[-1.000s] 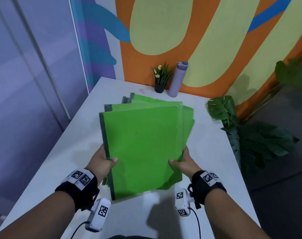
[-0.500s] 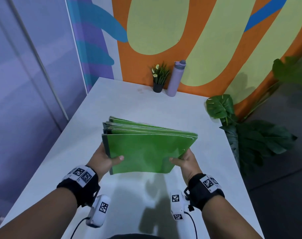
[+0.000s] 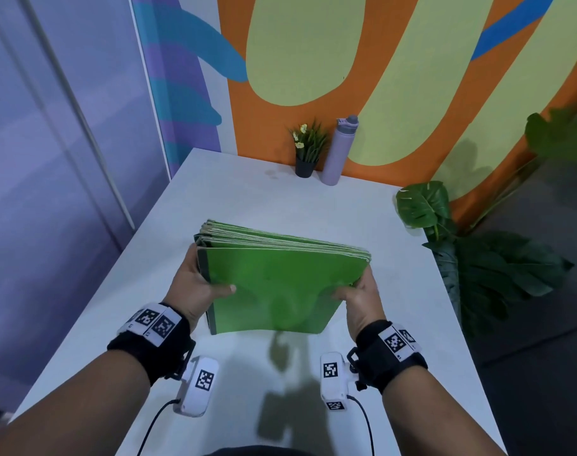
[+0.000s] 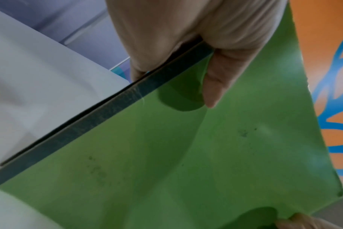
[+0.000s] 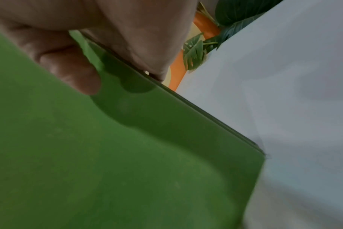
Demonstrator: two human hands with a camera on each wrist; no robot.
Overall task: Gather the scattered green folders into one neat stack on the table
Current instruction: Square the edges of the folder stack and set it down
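Note:
Several green folders (image 3: 274,291) form one bundle, standing almost on edge with the bottom edge on the white table (image 3: 247,199) and the top edges leaning away from me. My left hand (image 3: 198,284) grips the bundle's left side by the dark spines, thumb (image 4: 211,86) on the front cover (image 4: 166,155). My right hand (image 3: 362,297) grips the right side, thumb (image 5: 76,74) pressed on the same cover (image 5: 108,155). The fingers behind the bundle are hidden.
A small potted plant (image 3: 307,149) and a lilac bottle (image 3: 338,149) stand at the table's far edge against the painted wall. Large-leafed plants (image 3: 478,258) sit on the floor past the table's right edge. A glass partition runs along the left.
The folders were fanned out and nearly flat a second ago. Both hands have tipped them up onto their bottom edge and squared them into a tighter bundle.

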